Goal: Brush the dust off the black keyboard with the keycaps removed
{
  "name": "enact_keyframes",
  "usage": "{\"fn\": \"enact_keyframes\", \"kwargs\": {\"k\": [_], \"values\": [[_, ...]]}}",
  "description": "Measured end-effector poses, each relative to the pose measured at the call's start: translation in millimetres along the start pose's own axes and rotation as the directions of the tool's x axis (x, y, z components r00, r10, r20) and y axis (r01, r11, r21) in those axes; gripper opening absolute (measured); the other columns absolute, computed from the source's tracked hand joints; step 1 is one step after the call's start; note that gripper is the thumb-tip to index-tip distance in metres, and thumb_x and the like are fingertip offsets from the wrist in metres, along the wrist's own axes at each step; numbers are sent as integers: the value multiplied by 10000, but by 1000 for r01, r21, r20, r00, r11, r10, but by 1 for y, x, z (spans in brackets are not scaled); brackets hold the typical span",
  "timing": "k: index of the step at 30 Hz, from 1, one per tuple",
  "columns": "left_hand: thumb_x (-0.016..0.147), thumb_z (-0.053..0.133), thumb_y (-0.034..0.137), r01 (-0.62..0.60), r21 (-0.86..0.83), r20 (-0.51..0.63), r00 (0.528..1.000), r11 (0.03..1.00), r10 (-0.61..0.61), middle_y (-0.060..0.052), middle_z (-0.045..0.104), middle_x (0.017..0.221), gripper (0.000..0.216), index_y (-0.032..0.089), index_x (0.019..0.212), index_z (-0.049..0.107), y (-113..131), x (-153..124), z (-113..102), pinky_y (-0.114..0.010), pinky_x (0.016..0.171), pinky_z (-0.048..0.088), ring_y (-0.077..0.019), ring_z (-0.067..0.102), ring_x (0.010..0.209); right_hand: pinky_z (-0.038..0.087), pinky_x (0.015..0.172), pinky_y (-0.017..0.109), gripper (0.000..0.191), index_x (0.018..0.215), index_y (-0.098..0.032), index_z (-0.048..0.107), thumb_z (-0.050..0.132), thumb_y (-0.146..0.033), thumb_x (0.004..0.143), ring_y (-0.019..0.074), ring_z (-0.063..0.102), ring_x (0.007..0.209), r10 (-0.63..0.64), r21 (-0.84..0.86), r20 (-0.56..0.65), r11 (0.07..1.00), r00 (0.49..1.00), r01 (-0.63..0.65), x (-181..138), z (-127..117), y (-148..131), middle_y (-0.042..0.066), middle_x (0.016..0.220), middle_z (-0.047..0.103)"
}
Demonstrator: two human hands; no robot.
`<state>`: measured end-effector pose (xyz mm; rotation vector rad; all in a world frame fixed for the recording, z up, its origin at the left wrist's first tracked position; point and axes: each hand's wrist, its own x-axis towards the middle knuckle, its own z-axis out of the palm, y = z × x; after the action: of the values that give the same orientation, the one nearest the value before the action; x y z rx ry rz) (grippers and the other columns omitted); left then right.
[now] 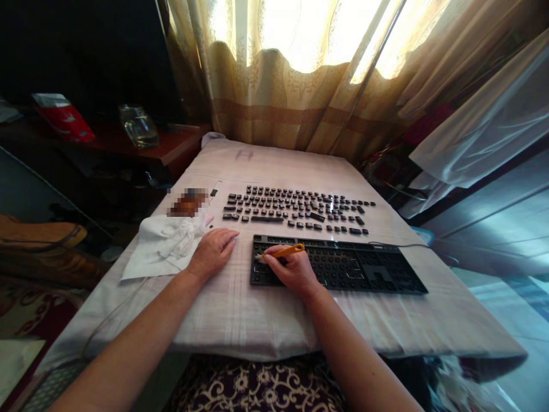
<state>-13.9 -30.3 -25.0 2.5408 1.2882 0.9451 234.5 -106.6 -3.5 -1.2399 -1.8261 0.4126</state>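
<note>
My right hand (294, 269) grips a small brush (288, 250) by its orange handle. Its pale tip is down on the left end of a black keyboard (398, 269), whose keycaps are off over most of the board. Resting on the tablecloth left of the keyboard, my left hand (213, 252) holds nothing, its fingers loosely extended and the thumb a little apart. Beside it lies a crumpled white tissue (175, 237) on a white paper sheet (143, 257). Behind the keyboard, loose black keycaps are laid out in rows, with the long space bar (267, 219) in front.
A cable (407, 246) runs off the keyboard's back right. A blurred brown thing (189, 203) lies beyond the tissue. On the wooden stand (180, 143) at left are a glass jar (139, 126) and a red packet (64, 117). Curtains (274, 109) hang behind the table.
</note>
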Motion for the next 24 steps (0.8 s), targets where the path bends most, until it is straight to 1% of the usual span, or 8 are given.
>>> {"fn": "enact_keyframes", "kwargs": {"k": [3,6,8,11,18,21,24], "values": [[946,509,275,-5,-3,1,1000,1000,5,-80,772,1137,298,226,1135,734,0,0,0,-483,1032,555,-259,700,1098,634,751,310,159,843,-250,787,660,-322,908,213,793,767,17,66,-3,998,1000,-16,1,0,-1,28,861,828],[942,511,273,1,-1,-6,1000,1000,-1,-78,774,1129,294,226,1129,734,-1,0,0,-480,1028,555,-257,700,1093,638,744,313,179,851,-232,782,638,-319,915,222,795,764,27,122,-68,992,997,-19,2,-1,-1,43,853,826],[940,511,268,2,2,-12,1000,1000,-2,-80,773,1133,295,221,1128,733,-1,-1,0,-482,1027,554,-257,701,1091,640,748,316,177,859,-227,779,636,-315,912,229,796,765,48,129,-105,991,993,-34,2,-2,-1,49,847,825],[940,505,265,-2,2,-13,1000,1000,2,-89,772,1136,299,210,1127,732,-1,-1,0,-487,1029,552,-260,701,1090,642,771,327,170,847,-233,778,636,-308,902,237,798,773,55,89,-118,995,992,-44,1,-2,0,51,853,827],[934,505,266,12,13,1,1000,1000,-12,-81,774,1132,305,211,1130,731,1,1,-1,-468,1029,552,-256,700,1092,632,768,338,154,838,-259,781,642,-280,902,238,795,773,-24,-72,-42,997,999,21,-1,0,1,32,864,827],[933,504,261,8,13,-1,1000,1000,-8,-81,777,1126,304,207,1124,734,2,1,-1,-468,1023,555,-256,705,1083,628,771,339,136,855,-249,782,659,-280,905,238,792,777,-41,-65,-29,997,999,39,-1,0,1,40,855,825],[930,502,254,-1,17,-1,1000,1000,1,-95,777,1128,311,190,1125,735,2,1,-2,-476,1014,559,-265,708,1080,625,766,322,123,868,-245,785,679,-298,902,224,792,778,-34,0,-4,999,999,34,-1,1,1,39,861,826]]}}
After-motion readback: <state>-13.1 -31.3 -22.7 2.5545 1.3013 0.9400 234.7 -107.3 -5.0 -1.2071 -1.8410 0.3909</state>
